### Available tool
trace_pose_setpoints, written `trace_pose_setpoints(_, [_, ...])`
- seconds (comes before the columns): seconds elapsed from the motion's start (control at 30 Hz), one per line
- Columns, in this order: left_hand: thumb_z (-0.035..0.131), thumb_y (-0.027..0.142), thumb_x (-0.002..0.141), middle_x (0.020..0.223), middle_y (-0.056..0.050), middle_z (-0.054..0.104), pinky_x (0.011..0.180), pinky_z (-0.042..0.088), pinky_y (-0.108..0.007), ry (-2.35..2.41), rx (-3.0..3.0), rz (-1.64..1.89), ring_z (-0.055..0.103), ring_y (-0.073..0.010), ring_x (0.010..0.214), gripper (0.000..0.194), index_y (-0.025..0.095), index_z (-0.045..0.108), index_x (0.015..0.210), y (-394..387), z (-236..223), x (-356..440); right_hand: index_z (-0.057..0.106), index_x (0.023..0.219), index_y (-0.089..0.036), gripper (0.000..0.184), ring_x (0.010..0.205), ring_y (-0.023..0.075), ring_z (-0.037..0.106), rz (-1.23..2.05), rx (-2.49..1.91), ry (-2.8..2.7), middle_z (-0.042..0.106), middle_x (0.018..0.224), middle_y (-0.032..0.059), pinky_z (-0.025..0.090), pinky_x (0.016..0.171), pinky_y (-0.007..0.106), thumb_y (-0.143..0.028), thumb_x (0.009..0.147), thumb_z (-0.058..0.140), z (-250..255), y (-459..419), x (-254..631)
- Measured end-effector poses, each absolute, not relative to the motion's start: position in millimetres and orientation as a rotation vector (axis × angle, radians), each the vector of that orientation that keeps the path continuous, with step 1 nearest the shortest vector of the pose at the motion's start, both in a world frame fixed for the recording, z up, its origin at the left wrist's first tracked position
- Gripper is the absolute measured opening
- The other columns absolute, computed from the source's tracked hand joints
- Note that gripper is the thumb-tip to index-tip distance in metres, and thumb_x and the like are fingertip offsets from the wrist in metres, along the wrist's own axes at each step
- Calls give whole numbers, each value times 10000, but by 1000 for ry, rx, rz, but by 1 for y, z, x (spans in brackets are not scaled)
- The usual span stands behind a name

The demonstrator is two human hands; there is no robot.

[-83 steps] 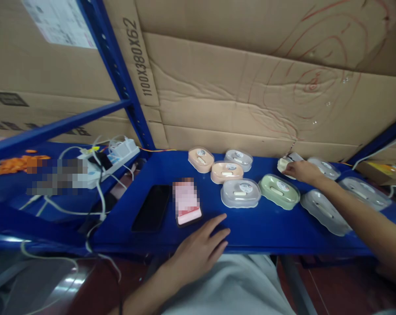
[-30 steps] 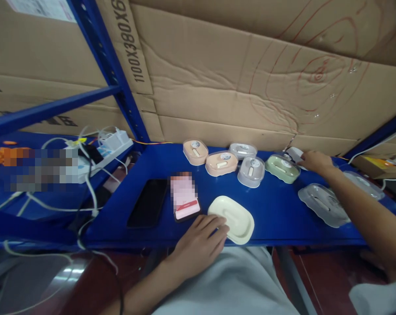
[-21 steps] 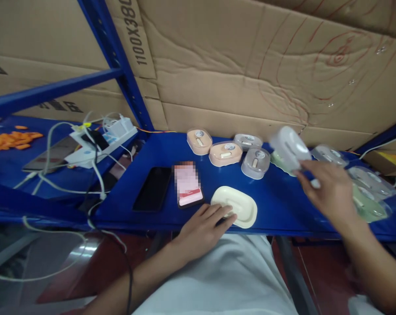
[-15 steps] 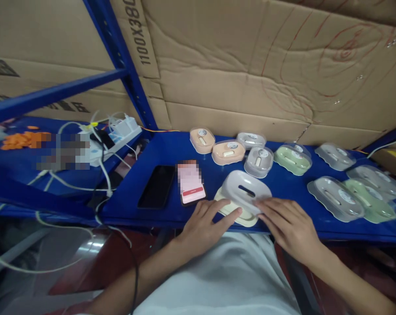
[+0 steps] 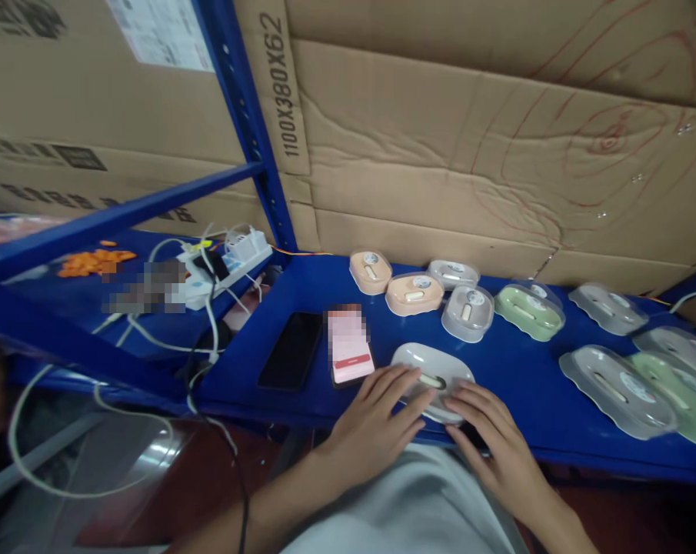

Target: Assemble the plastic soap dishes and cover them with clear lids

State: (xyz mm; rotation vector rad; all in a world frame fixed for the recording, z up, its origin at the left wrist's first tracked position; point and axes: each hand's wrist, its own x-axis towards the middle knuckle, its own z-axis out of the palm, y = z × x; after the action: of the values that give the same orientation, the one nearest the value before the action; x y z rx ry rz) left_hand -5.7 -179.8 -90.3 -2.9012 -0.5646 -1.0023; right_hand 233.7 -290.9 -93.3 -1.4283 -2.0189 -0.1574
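A pale grey oval soap dish (image 5: 420,356) lies on the blue shelf in front of me, near its front edge. Through its middle slot shows a cream strip (image 5: 432,380), level with the dish floor. My left hand (image 5: 379,412) curls over the dish's left end, fingertips on the rim and inside wall, thumb by the near edge. At the opposite end, my right hand (image 5: 491,431) has its fingers bent over the rim and its thumb low at the near side. Between them the two hands hold the dish; its underside is hidden.
Packed soap dishes under clear covers stand behind and right: peach (image 5: 415,295), grey (image 5: 467,313) and green (image 5: 531,312). Left of my hands lie a dark phone (image 5: 290,350) and a lit phone (image 5: 351,346). Cables and a power strip (image 5: 232,269) crowd the left.
The grey dish, tilted over a cream base before, now sits down level, with the base mostly covered. My left fingers have moved onto the dish's rim. The camera view has shifted.
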Motion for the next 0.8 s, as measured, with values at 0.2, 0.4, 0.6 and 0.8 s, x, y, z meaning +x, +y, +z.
trace_pose_setpoints(0.2, [563,256,1070,1522,-181,595,1148,547,-502,-560,-2942,-1021,564,-308,1430,411,169,571,1472,-180,-94,-6,644,1422,-301,411,1355,310,637,-155,-1417,-1984,709,1351,94,587,1104,534,-238,1016,665,-100,-289,244])
trace_pose_setpoints(0.4, [586,236,1049,1572,-187,519,1148,559,-494,-622,-2983,-1101,534,-316,1457,480,194,525,1523,-181,-94,-8,664,1368,-305,354,1478,362,526,-185,-1500,-1882,598,1497,121,569,1119,603,-256,1018,659,-103,-290,243])
trace_pose_setpoints(0.6, [599,256,1042,1600,-191,495,1178,535,-496,-640,-3008,-1045,511,-321,1486,485,195,539,1519,-183,-90,-7,670,1353,-301,324,1449,361,570,-152,-1504,-1856,588,1529,107,588,1113,584,-277,1033,628,-102,-285,248])
trace_pose_setpoints(0.8, [594,247,1047,1598,-177,508,1187,531,-498,-671,-3004,-1057,500,-317,1497,437,194,571,1480,-182,-90,-8,631,1422,-309,388,1492,347,524,-130,-1481,-1906,608,1523,99,570,1132,596,-227,1044,602,-101,-285,247])
